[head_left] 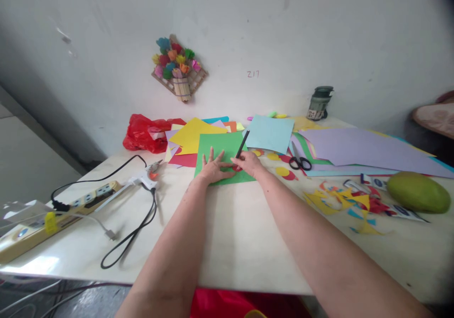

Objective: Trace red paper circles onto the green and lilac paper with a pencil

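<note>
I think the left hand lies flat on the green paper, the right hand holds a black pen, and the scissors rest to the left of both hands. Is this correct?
Not quite: the scissors rest to the right of both hands, as the head view shows. The left hand does lie flat on the green paper, and the right hand holds a black pen.

You have one pen [243,144], one bottle [318,104], one pair of scissors [295,158], one green fruit [418,192] and, seemingly, two tubes [376,182].

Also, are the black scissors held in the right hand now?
No, the right hand holds a dark pen, and the scissors lie on the table beside it.
</note>
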The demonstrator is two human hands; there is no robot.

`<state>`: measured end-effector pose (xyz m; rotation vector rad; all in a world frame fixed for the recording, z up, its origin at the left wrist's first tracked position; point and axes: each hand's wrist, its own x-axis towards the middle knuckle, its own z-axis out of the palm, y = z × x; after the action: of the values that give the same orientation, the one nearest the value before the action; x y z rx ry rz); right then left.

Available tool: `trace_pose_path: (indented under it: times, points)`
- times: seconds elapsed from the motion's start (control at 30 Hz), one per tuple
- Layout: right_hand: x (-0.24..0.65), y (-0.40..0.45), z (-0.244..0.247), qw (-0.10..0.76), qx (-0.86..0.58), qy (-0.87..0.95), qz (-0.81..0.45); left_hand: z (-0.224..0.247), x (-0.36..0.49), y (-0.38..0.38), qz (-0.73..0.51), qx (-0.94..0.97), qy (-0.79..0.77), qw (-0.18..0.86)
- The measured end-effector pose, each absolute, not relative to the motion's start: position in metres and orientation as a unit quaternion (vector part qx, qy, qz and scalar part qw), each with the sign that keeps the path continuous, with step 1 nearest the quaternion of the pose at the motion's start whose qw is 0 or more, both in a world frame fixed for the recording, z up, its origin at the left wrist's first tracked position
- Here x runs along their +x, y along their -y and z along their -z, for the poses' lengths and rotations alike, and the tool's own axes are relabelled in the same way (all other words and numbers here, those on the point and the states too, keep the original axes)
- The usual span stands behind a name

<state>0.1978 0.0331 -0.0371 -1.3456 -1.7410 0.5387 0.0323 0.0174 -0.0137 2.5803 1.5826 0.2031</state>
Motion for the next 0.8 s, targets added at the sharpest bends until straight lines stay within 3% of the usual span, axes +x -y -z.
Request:
trace_pose_path:
  times: [0.8]
  points:
    - [0.192, -0.021, 0.023, 0.337, -0.613, 0.703, -0.124, 0.017, 0.029, -0.026, -0.069, 0.839, -0.526, 0.12]
